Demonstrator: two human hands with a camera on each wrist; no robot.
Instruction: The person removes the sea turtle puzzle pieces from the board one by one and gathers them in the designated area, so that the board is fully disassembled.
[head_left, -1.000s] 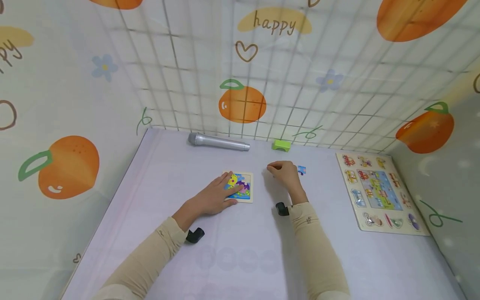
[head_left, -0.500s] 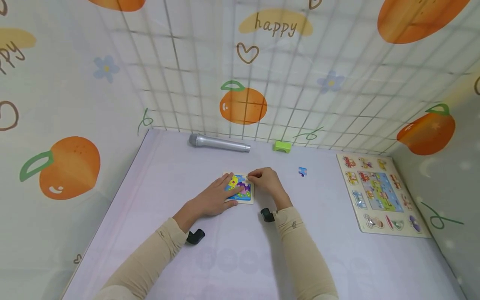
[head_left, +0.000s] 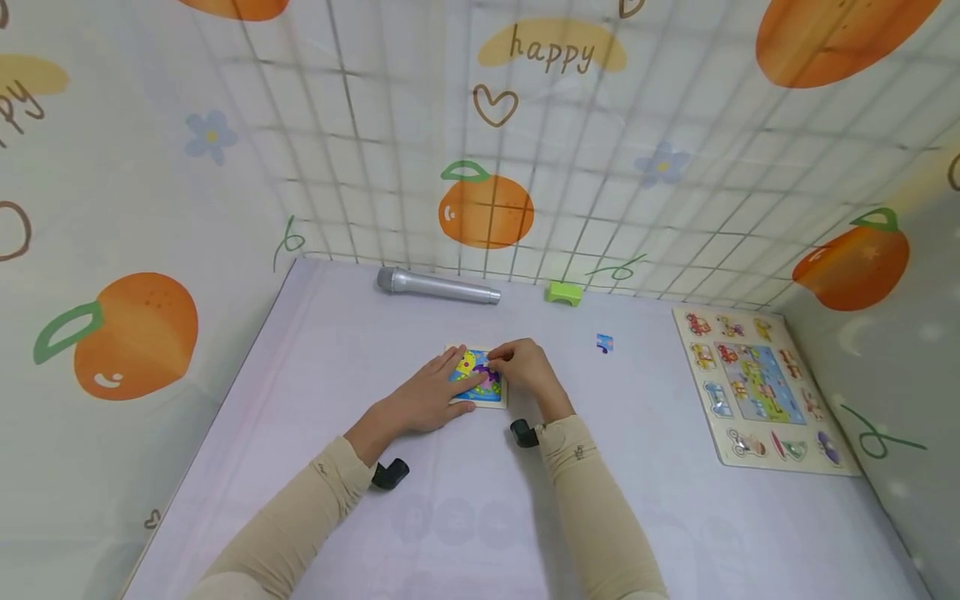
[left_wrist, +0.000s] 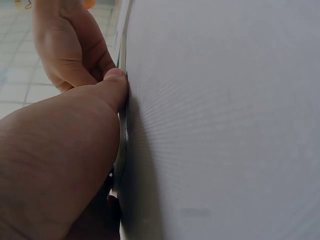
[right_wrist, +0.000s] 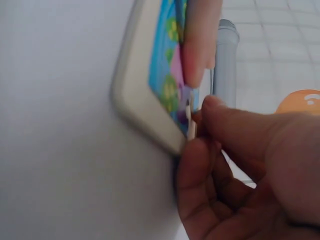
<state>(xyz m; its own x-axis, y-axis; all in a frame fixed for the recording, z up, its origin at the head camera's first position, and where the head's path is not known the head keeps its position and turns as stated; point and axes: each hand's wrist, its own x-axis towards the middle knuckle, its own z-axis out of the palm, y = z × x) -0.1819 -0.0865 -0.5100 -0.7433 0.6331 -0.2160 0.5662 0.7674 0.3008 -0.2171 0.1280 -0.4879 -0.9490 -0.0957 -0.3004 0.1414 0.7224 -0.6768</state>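
A small jigsaw puzzle in a pale wooden frame (head_left: pixel 497 404) lies mid-table, showing a yellow, purple and blue picture. My left hand (head_left: pixel 426 393) lies over its left side, fingers spread straight across the picture. With thumb and finger, my right hand (head_left: pixel 528 367) pinches a small puzzle piece (right_wrist: pixel 189 109) at the frame's upper right; the piece stands tilted, nearly edge-on in the right wrist view. My fingers hide it in the head view. One blue puzzle piece (head_left: pixel 604 342) lies loose to the right. The left wrist view shows the left thumb (left_wrist: pixel 116 82) at the frame's edge.
A silver microphone (head_left: pixel 438 286) and a green arch-shaped block (head_left: pixel 564 293) lie at the back, near the grid wall. On the right rests a larger wooden puzzle board (head_left: pixel 772 383) with vehicle and toy pieces. Printed cloth walls enclose the table's back and sides.
My right hand has moved left from beside the loose blue piece to the puzzle's upper right, then slightly farther in over the picture. The left hand has stayed in place.
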